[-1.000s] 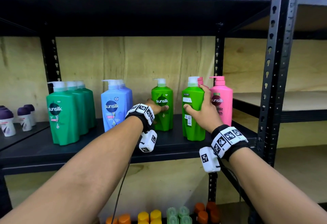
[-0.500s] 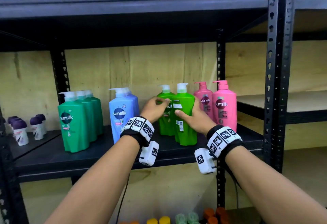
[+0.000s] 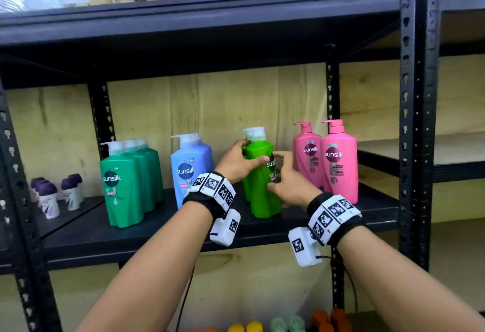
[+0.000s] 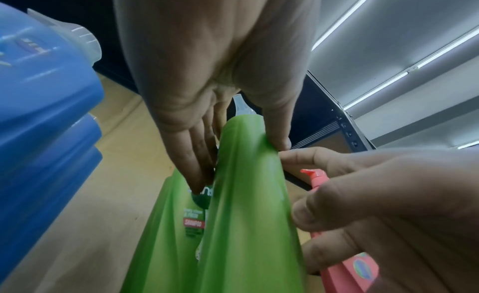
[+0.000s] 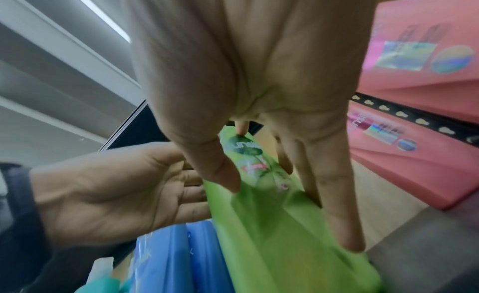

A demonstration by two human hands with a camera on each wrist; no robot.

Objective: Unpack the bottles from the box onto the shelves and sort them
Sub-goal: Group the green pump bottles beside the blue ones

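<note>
Left hand (image 3: 237, 162) and right hand (image 3: 290, 184) both gripping the front light green bottle (image 3: 262, 195) standing on the shelf (image 3: 157, 229), head view showing pink bottles (image 3: 338, 163) beside, left wrist view revealing a second green bottle (image 4: 166, 225) behind

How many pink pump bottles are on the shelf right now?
2. Both stand upright at the right end of the middle shelf: front pink bottle and rear pink bottle to its left. None seems hidden.

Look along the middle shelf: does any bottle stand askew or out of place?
Nothing stands out. Bottles stand upright, grouped by colour; both hands, left hand and right hand, hold the front lime bottle, in line with its twin.
</note>
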